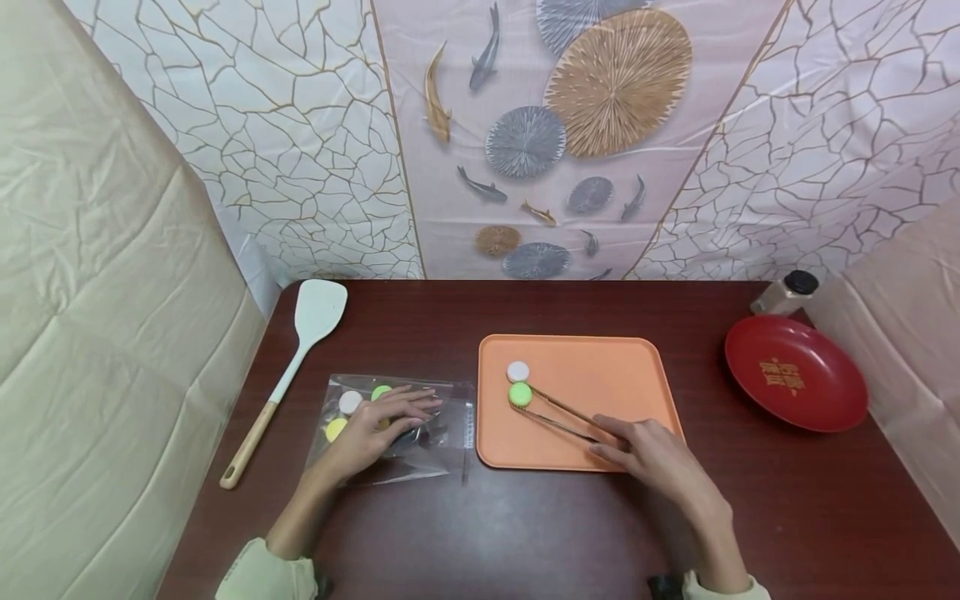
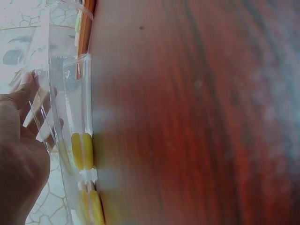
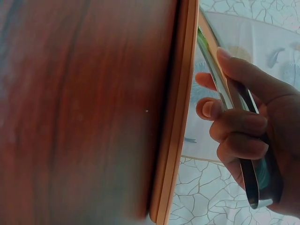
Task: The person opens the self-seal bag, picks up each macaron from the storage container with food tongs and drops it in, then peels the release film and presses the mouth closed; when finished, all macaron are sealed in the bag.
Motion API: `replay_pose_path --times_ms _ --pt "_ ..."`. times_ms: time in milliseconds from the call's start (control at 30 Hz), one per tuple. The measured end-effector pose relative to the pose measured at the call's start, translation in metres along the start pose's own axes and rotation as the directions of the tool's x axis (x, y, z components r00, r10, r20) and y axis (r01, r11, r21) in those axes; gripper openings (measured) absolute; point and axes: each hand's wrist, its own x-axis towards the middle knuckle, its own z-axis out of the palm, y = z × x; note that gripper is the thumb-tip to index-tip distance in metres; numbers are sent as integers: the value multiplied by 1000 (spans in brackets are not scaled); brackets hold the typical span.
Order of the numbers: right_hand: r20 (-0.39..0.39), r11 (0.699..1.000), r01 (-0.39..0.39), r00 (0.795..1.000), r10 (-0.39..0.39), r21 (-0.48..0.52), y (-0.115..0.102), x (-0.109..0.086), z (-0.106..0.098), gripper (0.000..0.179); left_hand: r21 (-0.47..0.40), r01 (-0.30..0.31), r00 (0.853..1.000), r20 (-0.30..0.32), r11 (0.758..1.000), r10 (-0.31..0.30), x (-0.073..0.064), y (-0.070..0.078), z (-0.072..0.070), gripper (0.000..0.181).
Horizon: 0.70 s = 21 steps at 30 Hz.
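Note:
My right hand [image 1: 660, 458] grips metal tongs [image 3: 218, 70], their arms slanting down onto an orange tray [image 1: 592, 367]. At the tongs' tips sits a green macaron [image 1: 520, 394], one tip on either side of it. A white macaron [image 1: 517, 372] lies right behind it on the tray. My left hand [image 1: 378, 429] rests over a clear plastic bag [image 1: 442, 442], fingers stretched out across its film. Inside that bag are a white macaron [image 1: 350, 402], a yellow macaron [image 1: 336, 429] and a green macaron [image 1: 382, 391]; the hand partly hides the contents.
A white spatula [image 1: 318, 312] with a wooden handle lies at the left of the dark wooden table [image 1: 495, 533]. To the right are a red plate [image 1: 825, 375] with gold markings and a black-capped jar [image 1: 780, 296]. Patterned cloth [image 1: 525, 217] hangs behind the table.

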Motion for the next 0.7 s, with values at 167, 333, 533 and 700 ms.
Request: replay_pose_path --times_ms 167,333,533,700 --pt "3 999 33 999 -33 30 2 -2 0 19 0 -5 1000 7 1000 5 0 1 0 14" --pt "12 999 34 999 -34 37 3 -3 -1 23 1 -5 1000 10 1000 5 1 2 -1 14" --pt "35 999 21 999 -22 42 2 -2 -2 25 1 3 1000 9 1000 -3 0 2 -2 14" --pt "26 998 47 999 -48 37 1 -3 -2 16 3 3 1000 9 1000 -3 -1 3 -2 15"
